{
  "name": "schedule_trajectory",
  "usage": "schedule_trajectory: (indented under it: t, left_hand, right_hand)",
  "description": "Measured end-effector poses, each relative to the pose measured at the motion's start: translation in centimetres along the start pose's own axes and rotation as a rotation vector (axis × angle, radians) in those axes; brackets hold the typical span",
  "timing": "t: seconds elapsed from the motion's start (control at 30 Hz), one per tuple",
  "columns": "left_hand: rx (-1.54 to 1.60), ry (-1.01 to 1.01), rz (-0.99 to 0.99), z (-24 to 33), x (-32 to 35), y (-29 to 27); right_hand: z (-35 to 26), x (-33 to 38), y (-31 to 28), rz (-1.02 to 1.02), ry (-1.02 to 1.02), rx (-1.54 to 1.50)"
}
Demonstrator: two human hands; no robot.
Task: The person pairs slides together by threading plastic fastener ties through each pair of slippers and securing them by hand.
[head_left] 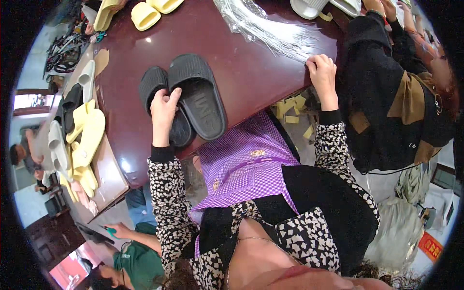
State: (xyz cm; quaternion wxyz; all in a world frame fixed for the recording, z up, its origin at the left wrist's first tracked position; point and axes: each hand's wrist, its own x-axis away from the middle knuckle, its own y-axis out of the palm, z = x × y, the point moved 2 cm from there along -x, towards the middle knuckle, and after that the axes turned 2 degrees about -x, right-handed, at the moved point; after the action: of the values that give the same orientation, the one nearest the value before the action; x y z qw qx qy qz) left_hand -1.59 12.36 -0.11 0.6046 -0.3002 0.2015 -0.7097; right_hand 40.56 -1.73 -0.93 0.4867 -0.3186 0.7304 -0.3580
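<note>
A pair of black slide sandals (202,92) lies side by side on the dark red table, with ribbed straps at the far end. My left hand (164,113) grips them where the two meet, thumb over the edge and fingers partly hidden. To the right, a bundle of thin white strands (275,36) is spread on the tabletop, partly in clear plastic. At its loose ends my right hand (322,77) is closed in a pinch, fingertips touching the strand tips; a single strand between them is hard to see.
Yellow slides (146,16) and white slides (309,7) sit along the far side of the dark red table (251,79). More yellow, grey and black slides crowd a side table (108,179) at left. A person in dark clothing (386,96) sits close on my right; another in green (140,253) is at lower left.
</note>
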Motion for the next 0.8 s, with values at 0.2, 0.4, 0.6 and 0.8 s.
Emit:
schedule_trajectory:
  t: [0.2, 0.4, 0.6, 0.8]
  left_hand:
    - [0.239, 0.058, 0.035, 0.1, 2.2, 0.2]
    - [0.43, 0.163, 0.159, 0.9, 4.0, -0.3]
    - [0.442, 0.373, 0.123, 5.3, 3.2, -4.1]
    - [0.343, 0.781, 0.049, 12.6, 4.3, -4.9]
  right_hand:
    - [0.7, 0.0, 0.1, 0.125, 0.051, -0.182]
    - [-0.7, -0.8, -1.2, 0.075, 0.068, -0.284]
    - [-9.5, -4.9, -6.9, 0.163, 0.013, -0.424]
    - [-19.7, -7.2, -10.3, 0.19, -0.42, -0.389]
